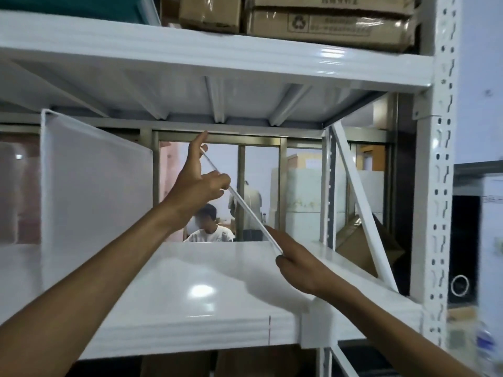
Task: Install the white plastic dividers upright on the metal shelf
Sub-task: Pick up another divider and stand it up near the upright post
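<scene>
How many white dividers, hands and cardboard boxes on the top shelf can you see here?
White plastic dividers: 2, one standing upright at left, one tilted seen edge-on between the hands
Hands: 2, left hand and right hand, both gripping the tilted divider
Cardboard boxes on top shelf: 3 in view
Total: 7

Bright glare spots on the glossy shelf (pixel 201 291) (likely overhead lamps); edges bowed, right side blurred.
</scene>
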